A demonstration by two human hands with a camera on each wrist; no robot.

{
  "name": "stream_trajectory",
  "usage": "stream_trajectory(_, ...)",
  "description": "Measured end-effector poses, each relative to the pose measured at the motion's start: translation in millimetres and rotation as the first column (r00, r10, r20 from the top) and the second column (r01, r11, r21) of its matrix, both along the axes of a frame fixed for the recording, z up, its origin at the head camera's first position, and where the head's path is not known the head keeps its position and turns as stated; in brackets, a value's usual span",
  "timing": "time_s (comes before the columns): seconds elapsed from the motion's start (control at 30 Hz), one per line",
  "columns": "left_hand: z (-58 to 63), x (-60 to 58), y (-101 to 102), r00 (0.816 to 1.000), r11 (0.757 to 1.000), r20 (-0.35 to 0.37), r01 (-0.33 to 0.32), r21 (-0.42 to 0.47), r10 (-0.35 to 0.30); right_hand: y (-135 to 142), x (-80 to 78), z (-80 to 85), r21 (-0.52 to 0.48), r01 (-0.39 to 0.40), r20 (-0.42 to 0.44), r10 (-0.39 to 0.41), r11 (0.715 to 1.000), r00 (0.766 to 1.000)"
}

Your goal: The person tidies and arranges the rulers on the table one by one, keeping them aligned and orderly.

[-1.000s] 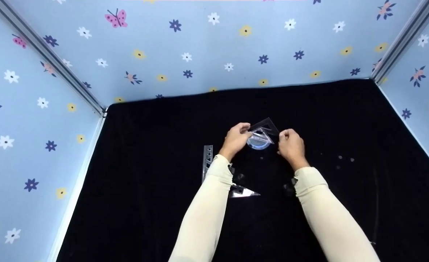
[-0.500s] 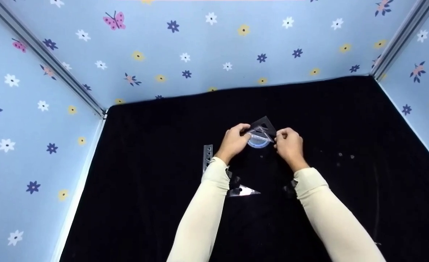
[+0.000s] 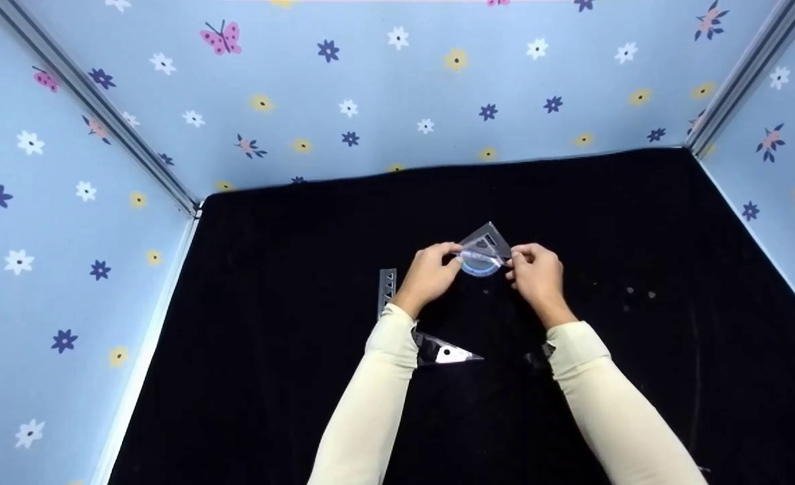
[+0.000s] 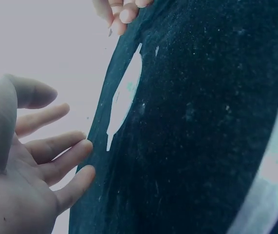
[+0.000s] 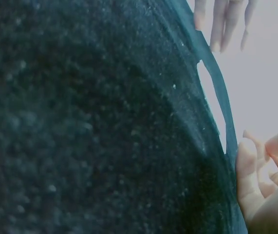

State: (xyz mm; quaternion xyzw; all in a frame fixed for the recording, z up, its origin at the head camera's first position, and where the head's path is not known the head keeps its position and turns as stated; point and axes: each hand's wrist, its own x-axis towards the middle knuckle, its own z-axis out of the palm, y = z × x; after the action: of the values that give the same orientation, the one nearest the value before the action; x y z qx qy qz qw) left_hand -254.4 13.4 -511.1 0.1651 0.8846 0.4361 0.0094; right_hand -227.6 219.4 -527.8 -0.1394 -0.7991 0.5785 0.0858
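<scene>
In the head view, a clear set square (image 3: 494, 236) overlaps a clear protractor with a blue arc (image 3: 480, 267). My right hand (image 3: 537, 273) pinches the set square's right corner between thumb and finger; the same hand (image 5: 263, 178) has thumb and fingertip close together in the right wrist view. At the set square's left corner is my left hand (image 3: 431, 273). Its fingers (image 4: 63, 153) are loosely extended and the thumb stands apart in the left wrist view. A pale flat shape (image 4: 125, 92) lies on the cloth there; glare hides the set square in that view.
A clear ruler with triangular cut-outs (image 3: 387, 286) lies left of my left forearm, which partly covers it. Another clear set square (image 3: 453, 353) sits nearer, right of that sleeve. Black cloth (image 3: 269, 337) covers the table; flowered walls (image 3: 370, 81) rise behind and at the sides.
The set square has turned slightly and shifted a little left over the protractor. My left hand has drawn slightly left and nearer, uncovering more of the nearer set square. The right hand keeps its pinch.
</scene>
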Motion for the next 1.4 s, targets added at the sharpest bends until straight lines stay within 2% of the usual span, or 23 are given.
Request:
stream_trajectory(0.27, 3.6, 15.1, -11, 0.999, 0.998, -0.023, 0.039, 0.04, -0.038, -2, 10.5, 3.6, -0.046, -0.032, -0.019, 0.031, 0.998, 0.999)
stream_trajectory(0.7, -2.3, 39.4, -17, 0.998, 0.992, -0.031, 0.048, 0.115, -0.045, 1, 25.3, 2.9, -0.114, -0.061, -0.046, 0.056, 0.992, 0.997)
stream_trajectory(1.07, 5.0, 48.0, -25, 0.998, 0.993, -0.062, 0.036, 0.116, -0.029, -1, 36.6, 5.4, -0.134, -0.087, -0.045, 0.081, 0.987, 0.996)
stream_trajectory(1.23, 7.0, 56.0, -26, 0.998, 0.988, -0.053, 0.044, 0.148, -0.037, -1, 41.6, 5.1, -0.158, -0.074, -0.079, 0.062, 0.985, 0.995)
stream_trajectory(1.4, 7.0, 66.5, -27, 0.999, 0.979, -0.003, 0.048, 0.197, -0.048, -3, 48.4, 4.6, -0.156, -0.07, -0.102, 0.054, 0.985, 0.993)
